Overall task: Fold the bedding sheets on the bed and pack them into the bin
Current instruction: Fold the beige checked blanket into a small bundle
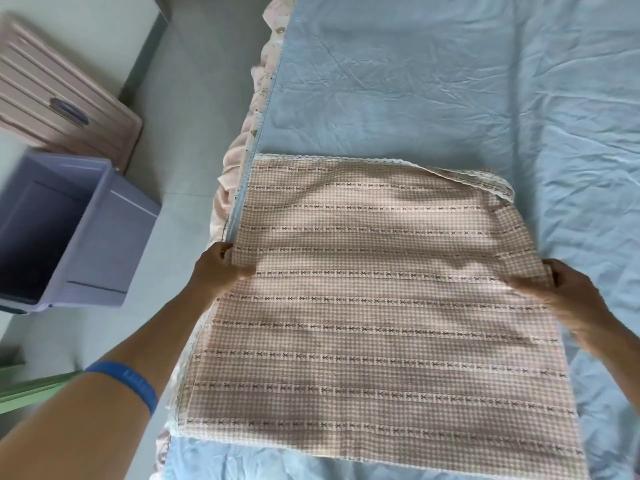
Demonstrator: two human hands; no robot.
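Both grips, left hand (218, 268) and right hand (568, 289), pinch checked sheet (374, 306) edges on blue bed (450, 81); lavender bin (104, 230) on grey floor (194, 98) left of grip.

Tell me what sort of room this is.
Most likely a bedroom: a bed under a blue sheet, a pink checked sheet being folded on it, and a purple storage bin on the floor beside it.

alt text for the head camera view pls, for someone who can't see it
Both hands grip opposite side edges of a partly folded pink checked sheet lying on a bed with a blue sheet: left hand, right hand. An open lavender bin stands on the floor to the left.
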